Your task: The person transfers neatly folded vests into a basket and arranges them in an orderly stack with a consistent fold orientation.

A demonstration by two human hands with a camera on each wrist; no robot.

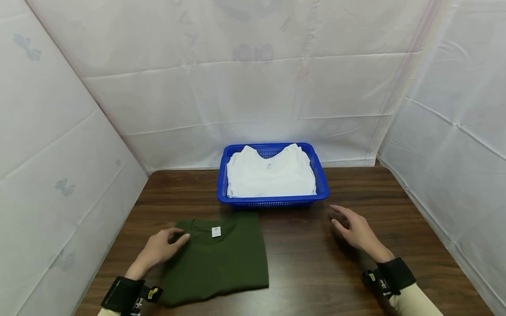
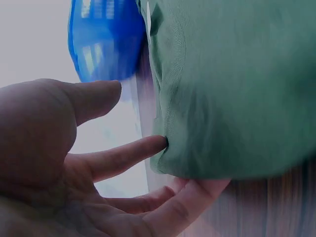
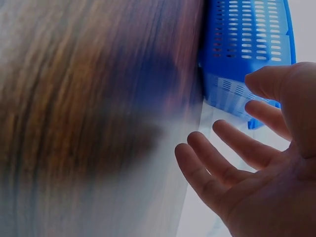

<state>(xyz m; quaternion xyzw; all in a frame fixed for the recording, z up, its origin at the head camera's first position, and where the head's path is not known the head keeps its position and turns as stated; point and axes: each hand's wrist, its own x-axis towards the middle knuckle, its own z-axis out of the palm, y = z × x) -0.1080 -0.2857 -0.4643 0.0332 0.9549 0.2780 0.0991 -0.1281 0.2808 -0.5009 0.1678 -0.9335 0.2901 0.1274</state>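
A dark green T-shirt (image 1: 225,263), folded with its collar and white label (image 1: 216,231) toward the back, lies on the table at centre left. My left hand (image 1: 160,246) is at the shirt's upper left corner. In the left wrist view its thumb stands away from the cloth, one fingertip touches the green edge, and other fingertips are partly hidden behind the shirt's border. My right hand (image 1: 357,230) hovers over the wood with fingers spread, holding nothing. The right wrist view places it near the side of a blue basket (image 3: 242,64).
Against the back of the brown wooden table (image 1: 300,259) stands the blue plastic basket, with folded white shirts (image 1: 272,177) inside. Pale sheeting (image 1: 253,96) hangs behind the table and along both sides.
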